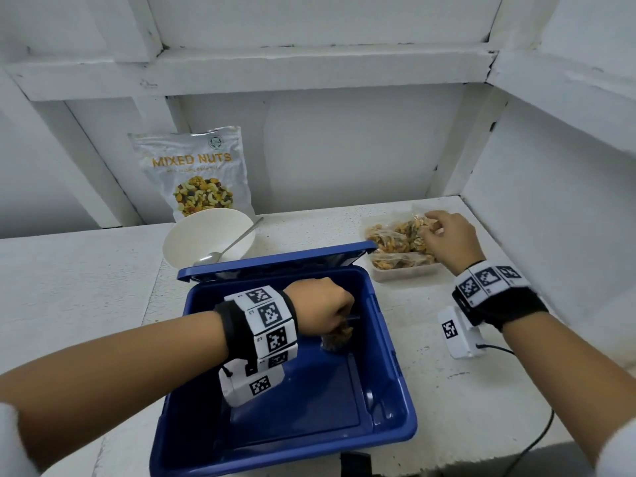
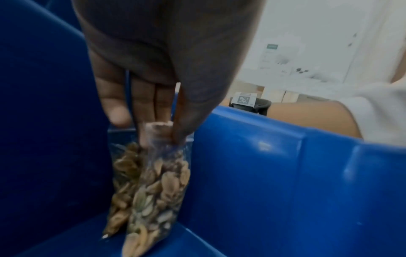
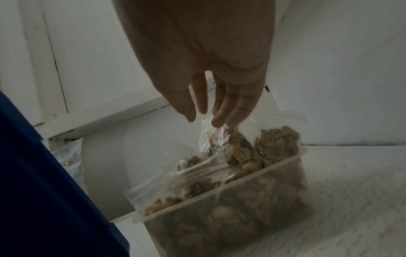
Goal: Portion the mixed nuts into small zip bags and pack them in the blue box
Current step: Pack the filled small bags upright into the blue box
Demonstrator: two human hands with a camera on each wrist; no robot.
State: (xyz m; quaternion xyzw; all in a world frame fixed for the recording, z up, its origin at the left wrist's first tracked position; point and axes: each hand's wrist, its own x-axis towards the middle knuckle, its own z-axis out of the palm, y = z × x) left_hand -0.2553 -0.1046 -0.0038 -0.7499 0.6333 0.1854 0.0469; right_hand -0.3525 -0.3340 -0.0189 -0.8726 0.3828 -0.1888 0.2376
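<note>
Packing | left hand (image 1: 325,309) pinches filled clear zip bag (image 2: 151,187) inside blue plastic box (image 1: 395,401) | right hand (image 1: 447,235) grasping bag in clear tub (image 3: 252,200), bench's far-right corner | next: release, lift.

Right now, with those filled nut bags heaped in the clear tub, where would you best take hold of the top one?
Probably by its flat empty top strip, coming down from above. The top bag stands up out of the clear tub, nuts sagging low, so the strip is free to pinch. The right hand reaches it that way; the left hand holds its bag likewise.
</note>
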